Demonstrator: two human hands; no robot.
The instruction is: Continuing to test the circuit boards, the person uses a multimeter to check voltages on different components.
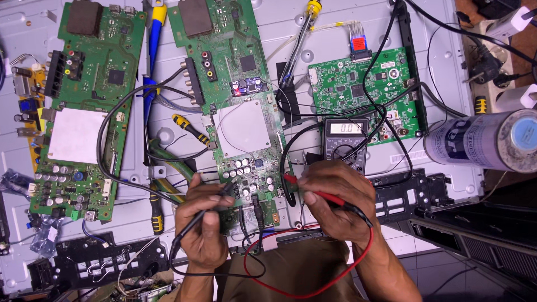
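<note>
Far left on the grey metal surface [335, 28]: a green circuit board [84, 106] with a white shield, lying apart from both hands, no probe near it. Beside it, a blue-and-yellow-handled tool [154, 50] and yellow-and-black pliers [190, 130].

Low centre-left: left hand [202, 226], grip clamped on the black probe [210, 206], tip angled up onto the lower edge of the middle circuit board [240, 112], near its cluster of capacitors [246, 173]. Black lead looping down below the wrist.

Centre: middle board lying flat, a small lit module [249, 86] glowing blue and red on it, so probably powered.

Centre-right: right hand [335, 196], grip closed around the red probe [310, 193], tip pointing left toward the same lower edge of the board, just beside the left probe's spot; exact contact point too small to tell. Red lead [313, 291] curving below both wrists.

Just above the right hand: black multimeter [345, 142], display lit and showing a reading, dial partly hidden by the knuckles.

Further right: smaller green board [363, 89] with a ribbon connector, untouched; then a grey spray can [484, 140] on its side and a power strip [503, 33] at the edge.

Judged from this: meter connected and on, both probes placed, a measurement in hand on the middle board; other two boards not being probed.
</note>
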